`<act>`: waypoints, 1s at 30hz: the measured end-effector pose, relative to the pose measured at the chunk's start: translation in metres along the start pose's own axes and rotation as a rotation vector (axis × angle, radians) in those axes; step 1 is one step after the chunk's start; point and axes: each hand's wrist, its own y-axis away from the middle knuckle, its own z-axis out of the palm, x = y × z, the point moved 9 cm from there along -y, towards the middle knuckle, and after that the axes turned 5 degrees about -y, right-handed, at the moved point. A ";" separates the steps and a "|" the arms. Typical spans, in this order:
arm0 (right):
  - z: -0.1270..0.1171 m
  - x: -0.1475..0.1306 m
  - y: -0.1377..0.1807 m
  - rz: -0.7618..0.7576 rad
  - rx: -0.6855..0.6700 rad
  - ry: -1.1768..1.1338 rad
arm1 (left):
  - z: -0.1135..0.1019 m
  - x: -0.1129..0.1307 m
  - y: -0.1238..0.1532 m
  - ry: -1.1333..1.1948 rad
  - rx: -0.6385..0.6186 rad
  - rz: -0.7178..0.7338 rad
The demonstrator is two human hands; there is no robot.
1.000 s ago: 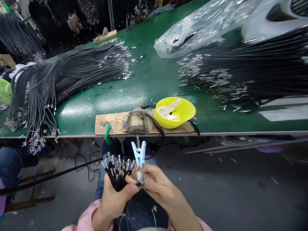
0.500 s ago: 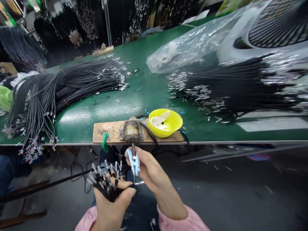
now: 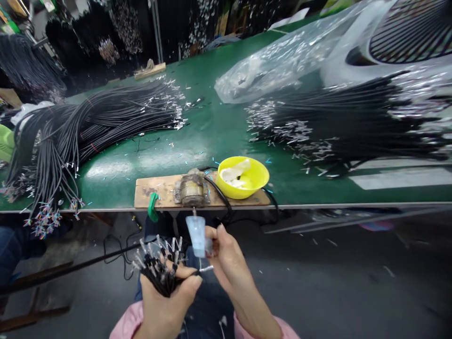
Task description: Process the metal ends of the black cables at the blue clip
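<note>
My left hand is closed around a bundle of short black wires whose metal-tipped ends fan upward. My right hand pinches a pale blue clothespin-like clip, blurred by motion, held up just below a thin metal spindle that sticks out of a small motor. The motor sits on a wooden board at the front edge of the green table. Both hands are in front of my lap, below the table edge.
A yellow bowl with pale scraps stands on the board's right end. Large bundles of black cables lie at left and right. A clear plastic bag and a white fan are behind. A green clamp grips the board.
The clip in my right hand rose from beside the wire bundle toward the motor's spindle and turned. My left hand sank a little with the bundle. The view shifted slightly.
</note>
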 end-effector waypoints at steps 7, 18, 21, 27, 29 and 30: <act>-0.009 -0.005 0.036 -0.101 -0.124 0.257 | 0.004 -0.021 0.008 0.029 -0.094 -0.121; 0.003 0.001 0.039 -0.252 -0.235 0.177 | 0.013 -0.044 0.007 0.136 -0.219 -0.260; 0.001 0.026 0.035 -0.054 -0.241 0.018 | 0.011 -0.037 0.003 0.124 -0.193 -0.191; 0.004 0.010 0.010 -0.008 -0.184 -0.004 | -0.003 -0.014 -0.002 0.045 -0.061 -0.047; 0.012 -0.003 0.001 -0.044 -0.191 0.037 | -0.007 -0.008 -0.003 0.021 -0.030 -0.007; 0.017 -0.006 -0.002 -0.047 -0.209 0.055 | -0.008 -0.005 -0.003 0.012 -0.015 0.011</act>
